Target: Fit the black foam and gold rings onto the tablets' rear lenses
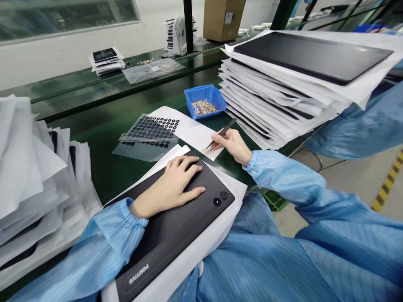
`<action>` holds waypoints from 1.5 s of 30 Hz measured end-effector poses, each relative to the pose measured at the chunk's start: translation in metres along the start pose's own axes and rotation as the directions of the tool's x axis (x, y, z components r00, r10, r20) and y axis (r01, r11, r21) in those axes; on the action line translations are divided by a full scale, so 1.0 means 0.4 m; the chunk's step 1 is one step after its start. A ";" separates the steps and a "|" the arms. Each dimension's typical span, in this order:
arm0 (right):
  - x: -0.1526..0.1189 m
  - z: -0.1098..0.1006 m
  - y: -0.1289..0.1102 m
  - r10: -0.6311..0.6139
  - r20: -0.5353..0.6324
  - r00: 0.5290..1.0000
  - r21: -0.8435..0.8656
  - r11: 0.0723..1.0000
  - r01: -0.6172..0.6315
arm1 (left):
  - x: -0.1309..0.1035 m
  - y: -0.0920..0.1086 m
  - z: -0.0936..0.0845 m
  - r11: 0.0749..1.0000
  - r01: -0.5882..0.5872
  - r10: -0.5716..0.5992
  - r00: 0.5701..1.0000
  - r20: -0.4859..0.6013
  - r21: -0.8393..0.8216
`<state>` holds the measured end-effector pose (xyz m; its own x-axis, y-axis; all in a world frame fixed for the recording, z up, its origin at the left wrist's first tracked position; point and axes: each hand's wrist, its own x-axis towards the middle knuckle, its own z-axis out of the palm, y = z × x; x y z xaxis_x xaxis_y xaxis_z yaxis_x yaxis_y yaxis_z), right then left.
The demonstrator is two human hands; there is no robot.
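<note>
My left hand [173,184] lies flat with its fingers spread on a black tablet back cover [170,226], which has two round camera openings near its right corner and rests on white sheets. My right hand [231,146] grips a pair of black tweezers [227,127], tips pointing down at small pale rings on the near end of a white sheet [189,130]. Left of the tweezers, a clear film [147,149] with rows of black ring stickers [157,130] overlaps that sheet. Behind them stands a blue bin [190,111] of small gold-coloured rings [204,107].
At the right rises a tall stack of covers [308,54] between white sheets. Another stack of sheets and covers [40,188] fills the left side. A plastic bag [151,70], a small fan [179,35] and a cardboard box [222,19] are at the back.
</note>
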<state>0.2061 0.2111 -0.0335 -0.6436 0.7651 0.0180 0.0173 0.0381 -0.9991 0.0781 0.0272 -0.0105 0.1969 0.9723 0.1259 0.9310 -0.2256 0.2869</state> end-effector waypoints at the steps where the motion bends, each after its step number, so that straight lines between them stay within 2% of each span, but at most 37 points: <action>1: -0.018 -0.004 -0.011 0.001 0.020 1.000 0.059 0.998 -0.002 | 0.001 -0.002 0.000 1.000 0.000 0.000 1.000 0.001 -0.001; 4: -0.111 -0.015 -0.036 -0.048 0.048 0.998 0.175 0.984 0.039 | 0.002 -0.006 0.001 1.000 0.001 -0.001 1.000 -0.007 -0.012; 6: -0.189 -0.014 -0.033 -0.059 0.013 0.998 0.227 0.972 0.055 | -0.003 0.000 0.002 0.999 0.001 -0.002 1.000 -0.028 -0.042; 9: -0.280 -0.001 -0.001 -0.015 -0.049 0.999 0.292 0.956 0.029 | -0.024 0.033 0.005 0.991 -0.015 0.012 1.000 -0.025 -0.130; 11: -0.308 0.010 0.025 -0.001 -0.085 0.996 0.321 0.947 0.028 | -0.042 0.063 0.007 0.985 -0.043 0.043 0.999 -0.003 -0.166; 14: -0.313 0.020 0.048 -0.028 -0.119 0.993 0.338 0.939 0.067 | -0.060 0.095 0.013 0.984 -0.124 0.127 0.992 0.019 -0.127; 18: -0.306 0.021 0.052 -0.050 -0.102 0.994 0.344 0.935 0.083 | -0.064 0.102 0.021 0.979 -0.197 0.199 0.979 0.045 -0.045; 27: -0.313 0.018 0.043 -0.059 -0.083 0.995 0.296 0.952 0.081 | -0.060 0.102 0.018 0.983 -0.184 0.184 0.981 0.064 -0.009; 45: -0.316 0.013 0.039 -0.075 -0.062 0.995 0.227 0.970 0.087 | -0.058 0.106 0.011 0.972 -0.233 0.231 0.970 0.072 0.012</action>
<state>0.2836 0.1116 -0.0514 -0.5947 0.7983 0.0955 -0.2135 -0.0423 -0.9760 0.1144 -0.0045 -0.0054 0.4283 0.8956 0.1204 0.8633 -0.4449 0.2383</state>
